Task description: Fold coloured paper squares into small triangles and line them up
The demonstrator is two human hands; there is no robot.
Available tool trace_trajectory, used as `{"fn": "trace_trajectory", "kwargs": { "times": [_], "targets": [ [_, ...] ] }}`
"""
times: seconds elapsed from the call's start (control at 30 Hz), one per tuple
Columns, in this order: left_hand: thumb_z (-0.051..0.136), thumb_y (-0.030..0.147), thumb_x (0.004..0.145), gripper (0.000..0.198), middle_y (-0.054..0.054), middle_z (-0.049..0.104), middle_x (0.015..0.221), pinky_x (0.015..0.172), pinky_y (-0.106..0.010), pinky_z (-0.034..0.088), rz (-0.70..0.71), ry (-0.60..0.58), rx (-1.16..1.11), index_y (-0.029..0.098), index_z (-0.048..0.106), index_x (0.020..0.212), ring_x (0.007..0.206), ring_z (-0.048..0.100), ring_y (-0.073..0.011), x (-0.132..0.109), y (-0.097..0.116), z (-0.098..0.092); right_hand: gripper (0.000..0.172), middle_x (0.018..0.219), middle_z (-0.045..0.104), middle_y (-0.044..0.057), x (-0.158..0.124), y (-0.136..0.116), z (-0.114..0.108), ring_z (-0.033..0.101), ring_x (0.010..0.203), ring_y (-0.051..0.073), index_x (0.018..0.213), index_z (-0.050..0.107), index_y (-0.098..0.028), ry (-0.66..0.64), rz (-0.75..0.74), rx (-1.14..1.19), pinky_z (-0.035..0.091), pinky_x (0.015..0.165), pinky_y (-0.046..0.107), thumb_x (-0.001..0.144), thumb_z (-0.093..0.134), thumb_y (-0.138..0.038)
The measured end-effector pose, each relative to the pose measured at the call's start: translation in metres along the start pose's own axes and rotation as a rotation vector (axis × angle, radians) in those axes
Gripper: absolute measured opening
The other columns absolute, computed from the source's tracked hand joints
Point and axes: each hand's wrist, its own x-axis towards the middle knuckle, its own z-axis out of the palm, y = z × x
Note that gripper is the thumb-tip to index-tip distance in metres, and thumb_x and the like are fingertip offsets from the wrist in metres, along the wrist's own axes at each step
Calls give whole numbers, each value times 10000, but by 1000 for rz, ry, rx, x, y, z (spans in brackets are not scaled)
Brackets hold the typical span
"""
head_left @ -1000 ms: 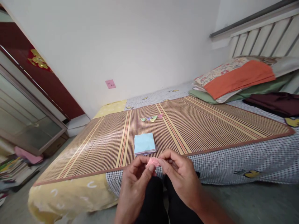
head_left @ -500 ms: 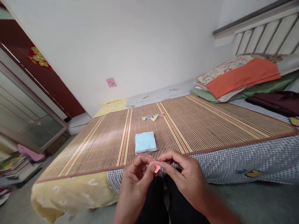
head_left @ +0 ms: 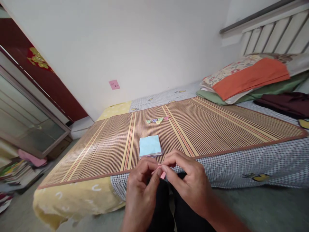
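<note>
A small folded piece of pink paper (head_left: 163, 175) is pinched between my two hands, just off the bed's front edge. My left hand (head_left: 144, 183) grips its left side between thumb and fingers. From the right, my right hand (head_left: 185, 178) pinches it with thumb and forefinger, the fingertips of both hands nearly meeting. Most of the paper is hidden behind the fingers. Just beyond the hands lies a stack of square paper sheets (head_left: 150, 145), light blue on top. Farther back, several small folded paper pieces (head_left: 158, 120) in green, blue, yellow and pink sit in a row.
A striped woven mat (head_left: 108, 145) covers the bed, over checked and yellow bedding. Pillows (head_left: 251, 79) and dark folded cloth (head_left: 285, 104) lie at the right. On the wall is a pink note (head_left: 114, 84). Books (head_left: 16, 170) are piled at the far left.
The fingers have closed further over the pink paper, so less of it shows. My right thumb and forefinger have shifted slightly left, toward the left fingertips.
</note>
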Motion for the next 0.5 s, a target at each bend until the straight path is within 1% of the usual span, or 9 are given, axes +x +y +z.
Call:
{"fn": "trace_trajectory", "kwargs": {
  "times": [0.07, 0.2, 0.33, 0.5],
  "targets": [
    [651, 292, 944, 189, -46, 642, 877, 747, -307, 460, -5, -1, -21, 209, 673, 776, 843, 610, -203, 0, -1, 1, 208, 766, 602, 9, 0, -1, 2, 610, 737, 165, 739, 589, -208, 30, -1, -17, 489, 687, 307, 922, 579, -108],
    [652, 287, 944, 188, -32, 634, 853, 728, -287, 456, -47, -1, -98, 206, 667, 775, 800, 593, -182, 0, -2, 2, 190, 759, 594, 7, 1, -3, 1, 598, 725, 166, 752, 570, -215, 89, -13, -39, 481, 674, 302, 919, 558, -125],
    [655, 284, 942, 163, -36, 644, 859, 726, -276, 460, -59, 19, -161, 200, 672, 804, 800, 595, -179, 0, -2, 4, 197, 751, 602, 6, 0, -2, -2, 589, 715, 173, 753, 555, -227, 102, -2, -65, 472, 665, 307, 922, 527, -130],
    [670, 283, 925, 151, -49, 638, 891, 726, -285, 475, -41, 58, -129, 200, 685, 800, 819, 603, -190, -2, -4, 7, 167, 762, 591, 8, -2, -1, -5, 566, 699, 170, 769, 558, -223, 121, 24, -79, 466, 656, 310, 907, 532, -132]
  ]
}}
